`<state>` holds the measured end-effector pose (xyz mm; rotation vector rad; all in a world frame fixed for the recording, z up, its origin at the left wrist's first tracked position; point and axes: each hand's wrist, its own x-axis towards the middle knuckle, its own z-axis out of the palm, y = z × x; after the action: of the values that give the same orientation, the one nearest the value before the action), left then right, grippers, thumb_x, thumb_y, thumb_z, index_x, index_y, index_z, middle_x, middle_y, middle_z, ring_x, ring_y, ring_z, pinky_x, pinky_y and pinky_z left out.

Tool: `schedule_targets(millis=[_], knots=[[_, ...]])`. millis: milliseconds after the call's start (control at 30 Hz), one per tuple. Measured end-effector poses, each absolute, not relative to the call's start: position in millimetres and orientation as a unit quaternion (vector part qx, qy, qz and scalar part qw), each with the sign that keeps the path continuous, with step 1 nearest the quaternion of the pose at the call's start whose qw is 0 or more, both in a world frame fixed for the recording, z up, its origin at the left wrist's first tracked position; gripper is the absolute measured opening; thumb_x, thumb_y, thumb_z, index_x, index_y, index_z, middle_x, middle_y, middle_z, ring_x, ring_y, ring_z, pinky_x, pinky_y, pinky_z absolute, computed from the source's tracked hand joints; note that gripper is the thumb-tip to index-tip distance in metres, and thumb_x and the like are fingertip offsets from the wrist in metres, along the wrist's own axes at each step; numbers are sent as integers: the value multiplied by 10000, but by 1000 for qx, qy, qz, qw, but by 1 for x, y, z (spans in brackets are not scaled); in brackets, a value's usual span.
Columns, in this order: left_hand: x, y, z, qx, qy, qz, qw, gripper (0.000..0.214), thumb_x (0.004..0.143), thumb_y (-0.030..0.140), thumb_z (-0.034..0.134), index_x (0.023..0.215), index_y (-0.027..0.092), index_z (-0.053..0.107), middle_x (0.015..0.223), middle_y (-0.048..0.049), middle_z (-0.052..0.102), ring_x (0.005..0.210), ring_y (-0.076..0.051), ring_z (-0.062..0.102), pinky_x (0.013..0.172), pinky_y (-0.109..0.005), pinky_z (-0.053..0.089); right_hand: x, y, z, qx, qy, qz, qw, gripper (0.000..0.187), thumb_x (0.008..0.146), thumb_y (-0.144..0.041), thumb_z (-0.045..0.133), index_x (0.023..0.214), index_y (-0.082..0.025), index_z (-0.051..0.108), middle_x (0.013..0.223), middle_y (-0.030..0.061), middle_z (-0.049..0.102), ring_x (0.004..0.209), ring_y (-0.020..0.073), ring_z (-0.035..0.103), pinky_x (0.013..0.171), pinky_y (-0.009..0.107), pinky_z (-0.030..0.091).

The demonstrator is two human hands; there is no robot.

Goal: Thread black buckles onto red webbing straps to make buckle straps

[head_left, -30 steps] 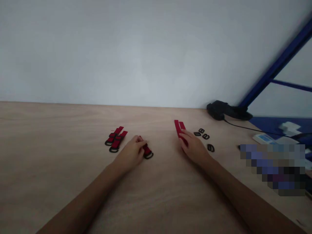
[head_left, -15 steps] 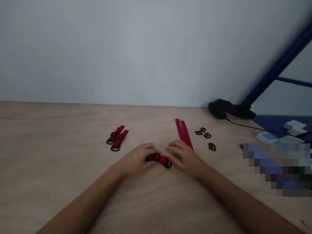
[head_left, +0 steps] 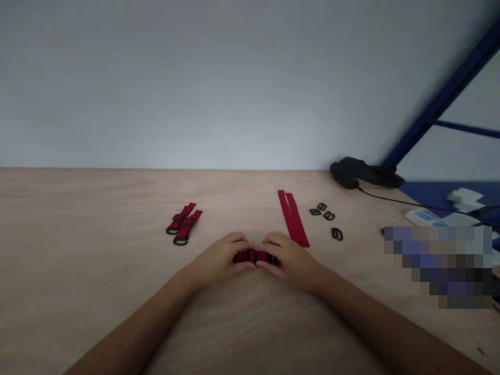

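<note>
Pale wooden tabletop point(head_left: 97, 307) below a grey wall point(head_left: 234, 78). Left hand point(head_left: 221, 258) and right hand point(head_left: 292, 258), both closed, gripped a short red strap point(head_left: 250, 256) between them at near centre. Long red strips point(head_left: 292, 221) lay beyond the right hand, with black buckles point(head_left: 324, 212) to their right; looped red straps point(head_left: 183, 221) lay far left.

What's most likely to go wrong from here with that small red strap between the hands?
The small red strap, pinched between the left hand and right hand, is largely hidden by the fingers, so a twist might go unnoticed. Being small, it could also slip from the grip. The right hand is close to the loose red straps and might knock them out of line.
</note>
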<state>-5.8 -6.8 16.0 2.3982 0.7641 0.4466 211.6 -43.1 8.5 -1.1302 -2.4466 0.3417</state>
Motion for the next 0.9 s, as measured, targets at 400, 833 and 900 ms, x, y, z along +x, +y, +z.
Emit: schedule_targets(millis=[400,833,900], knots=[[1,-9,17,889,307,195,278,226,817,295,663,994,154,658,941,-63,647,866,-193,600,778,-287,473,206,-45,7,-423,-869,120,227,175,837,-198,634,1004,-165,673,902,76,607,854,208,548,752,318,443],[4,-18,14,914,253,198,246,229,791,193,648,1020,186,654,1020,-75,590,977,-208,537,859,-309,478,200,-48,17,-504,-823,188,183,75,857,-182,567,787,-165,587,781,46,635,709,170,544,654,276,372],[4,-17,15,916,250,195,247,248,786,184,648,1033,174,653,1017,-81,584,975,-209,531,859,-307,476,201,-48,17,-499,-826,194,177,85,864,-181,548,786,-165,579,789,49,636,704,165,544,643,269,366]])
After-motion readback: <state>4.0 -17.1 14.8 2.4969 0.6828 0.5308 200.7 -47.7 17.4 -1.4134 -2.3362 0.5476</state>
